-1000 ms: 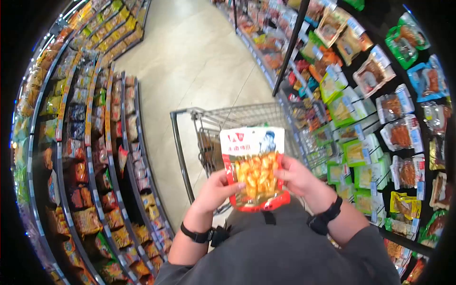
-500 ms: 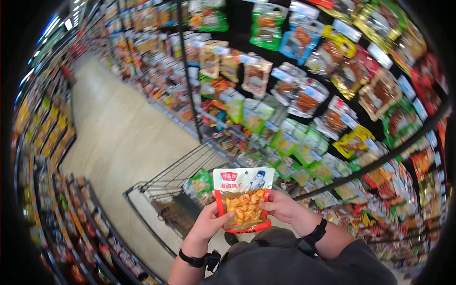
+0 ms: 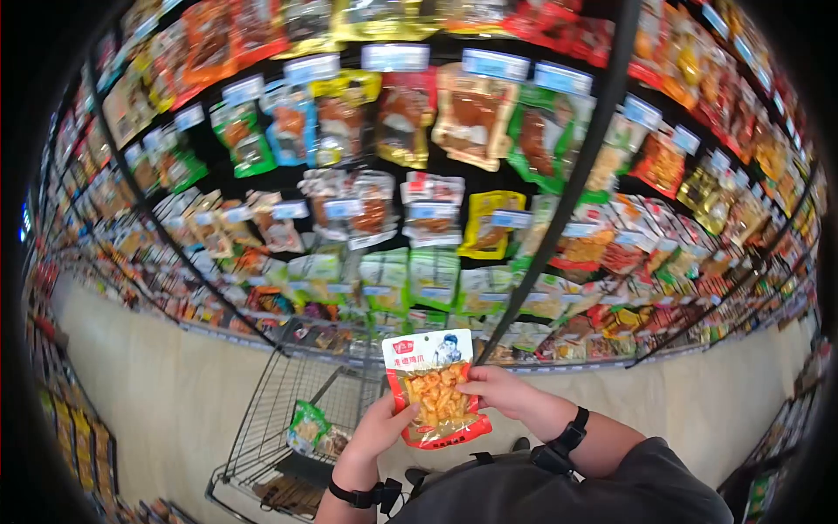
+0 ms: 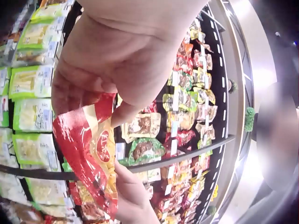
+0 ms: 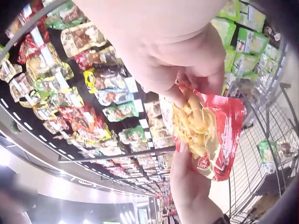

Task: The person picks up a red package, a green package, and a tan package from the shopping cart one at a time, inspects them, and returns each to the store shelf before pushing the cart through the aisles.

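Note:
A red, white and gold food pouch (image 3: 436,391) with a clear window is held upright in front of the person's body. The left hand (image 3: 379,426) pinches its left edge, thumb on the front. On the opposite edge the right hand (image 3: 506,389) grips it the same way. Seen from the left wrist, the pouch (image 4: 88,140) hangs below the left hand (image 4: 112,60), whose fingers curl behind it. In the right wrist view the right hand (image 5: 182,60) pinches the pouch (image 5: 205,126) and the other hand (image 5: 189,186) holds its far side.
A wire shopping cart (image 3: 288,393) stands at the left, with a green package (image 3: 307,426) inside. Beyond it, shelves of hanging packets (image 3: 471,113) curve across the view behind dark rails. Pale floor (image 3: 628,410) runs along the shelf base.
The head view has swung right, from the aisle to facing the packet shelves. The cart now appears further left. Both hands keep hold of the pouch.

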Tool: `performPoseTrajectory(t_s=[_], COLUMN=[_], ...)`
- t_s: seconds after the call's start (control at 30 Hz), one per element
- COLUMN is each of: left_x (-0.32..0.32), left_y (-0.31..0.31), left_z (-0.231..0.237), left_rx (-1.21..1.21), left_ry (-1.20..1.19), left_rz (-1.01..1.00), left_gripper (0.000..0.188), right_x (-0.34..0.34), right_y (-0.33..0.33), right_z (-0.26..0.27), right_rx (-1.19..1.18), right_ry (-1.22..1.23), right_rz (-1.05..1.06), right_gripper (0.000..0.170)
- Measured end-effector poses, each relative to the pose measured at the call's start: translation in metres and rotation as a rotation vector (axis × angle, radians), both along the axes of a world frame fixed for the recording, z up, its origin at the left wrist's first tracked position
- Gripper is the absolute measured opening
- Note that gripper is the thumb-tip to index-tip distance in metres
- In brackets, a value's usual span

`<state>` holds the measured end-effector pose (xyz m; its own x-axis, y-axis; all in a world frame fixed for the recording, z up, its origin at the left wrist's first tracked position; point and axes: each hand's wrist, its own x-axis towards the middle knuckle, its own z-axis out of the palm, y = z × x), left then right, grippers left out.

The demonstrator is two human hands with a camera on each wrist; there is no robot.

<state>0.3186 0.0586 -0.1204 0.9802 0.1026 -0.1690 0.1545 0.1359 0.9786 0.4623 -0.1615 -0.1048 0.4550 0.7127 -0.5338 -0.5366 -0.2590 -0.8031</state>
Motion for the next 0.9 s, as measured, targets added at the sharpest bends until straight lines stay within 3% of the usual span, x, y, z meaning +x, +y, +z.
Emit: performPoseTrajectory(t_s=[0.17,0.33,0.4,0.57,0.73,0.83,0.9], left_x=[0.082,0.162,0.189,0.249,0.291,0.314,0.329], left_y=[-0.083,-0.194,-0.236,-0.341,-0.415,-0.439,-0.446], left_z=[0.004,0.014,0.021,0.052,0.097,0.126,0.150], left_rx=[0.095,0.011,0.033,-0.035,-0.177,0.121,0.230], left_ry=[0.068,0.008,0.035,-0.079,-0.290,-0.585,-0.647], left_rz=[-0.282,-0.396,-0.475,-0.522,-0.513,-0.493,-0.464], left_gripper=[0.030,0.035,0.038,0.052,0.060,0.048,0.051], right_x=[0.041,0.068,0.076,0.096,0.126,0.157,0.176], right_y=[-0.121,-0.257,-0.311,-0.421,-0.478,-0.491,-0.485], right_z=[-0.012,-0.016,-0.019,0.010,0.061,0.086,0.117], right_rx=[0.118,0.147,0.310,0.442,0.426,0.430,0.449], right_ry=[0.031,0.031,0.068,0.032,-0.145,-0.270,-0.374], right_rz=[-0.274,-0.512,-0.580,-0.723,-0.868,-0.899,-0.942], right_gripper=[0.040,0.041,0.040,0.037,0.034,0.032,0.026])
